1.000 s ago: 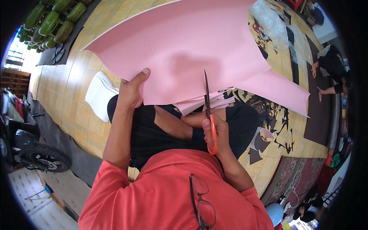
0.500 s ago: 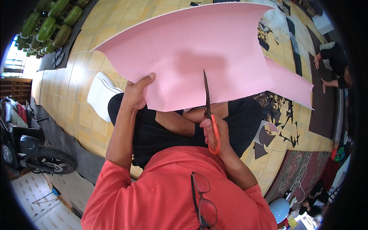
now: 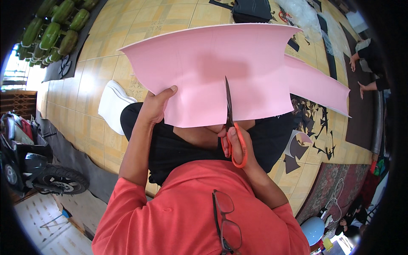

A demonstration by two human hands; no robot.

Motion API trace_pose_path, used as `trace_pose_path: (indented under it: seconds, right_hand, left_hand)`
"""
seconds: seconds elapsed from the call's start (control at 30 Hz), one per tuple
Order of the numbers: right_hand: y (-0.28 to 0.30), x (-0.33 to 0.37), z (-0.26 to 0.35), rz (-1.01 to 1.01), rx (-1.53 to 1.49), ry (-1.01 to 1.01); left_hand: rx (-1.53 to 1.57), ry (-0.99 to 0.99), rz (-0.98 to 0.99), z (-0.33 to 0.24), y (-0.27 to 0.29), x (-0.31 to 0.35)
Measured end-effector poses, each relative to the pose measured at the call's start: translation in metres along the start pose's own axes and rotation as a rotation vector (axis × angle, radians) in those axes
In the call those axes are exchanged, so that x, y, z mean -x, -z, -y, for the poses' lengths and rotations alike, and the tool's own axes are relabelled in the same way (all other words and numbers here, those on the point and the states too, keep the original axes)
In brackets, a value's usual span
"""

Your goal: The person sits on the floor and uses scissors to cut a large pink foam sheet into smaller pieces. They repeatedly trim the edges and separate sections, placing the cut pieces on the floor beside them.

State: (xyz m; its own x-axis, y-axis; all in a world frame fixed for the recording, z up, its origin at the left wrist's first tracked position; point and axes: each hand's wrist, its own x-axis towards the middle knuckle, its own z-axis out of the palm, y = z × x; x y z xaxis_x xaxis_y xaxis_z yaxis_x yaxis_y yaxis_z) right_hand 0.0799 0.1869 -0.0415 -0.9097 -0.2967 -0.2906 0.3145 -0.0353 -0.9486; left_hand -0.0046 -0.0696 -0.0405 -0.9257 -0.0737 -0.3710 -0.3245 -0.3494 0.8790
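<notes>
A large pink sheet [image 3: 182, 59], curved and white along its far edge, spans the space over my crossed legs. My left hand [image 3: 156, 105] pinches its near-left edge, thumb on top and fingers beneath. In my right hand [image 3: 243, 148] is a pair of scissors [image 3: 230, 104] with orange handles and dark blades. One blade lies over the pink face, pointing away from me, and the near edge sits at the blades' base. The other blade is hidden under the sheet. The handle loops stand apart.
Right of my knee lie dark offcuts [image 3: 304, 117] and another pink strip [image 3: 318, 87]. White pieces [image 3: 114, 104] lie on the left. Beyond the sheet is a black bag [image 3: 251, 10]. At far right another person's hands [image 3: 353, 63] rest near dark material. A motorcycle [image 3: 51, 176] stands left.
The pink sheet's far edge has dropped toward me, uncovering the black bag behind it. The scissors' handle loops have spread apart, while both hands keep their holds.
</notes>
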Motion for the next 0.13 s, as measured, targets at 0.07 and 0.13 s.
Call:
trace_pose_path:
  seconds: [0.07, 0.13]
  right_hand:
    - [0.0002, 0.0009, -0.0012, -0.006, 0.019, 0.006]
    - [0.0030, 0.0037, -0.0059, -0.006, 0.025, 0.009]
  left_hand:
    - [-0.011, 0.022, 0.016, -0.0003, 0.0002, 0.0001]
    - [-0.020, 0.033, 0.025, -0.0015, -0.0002, -0.0001]
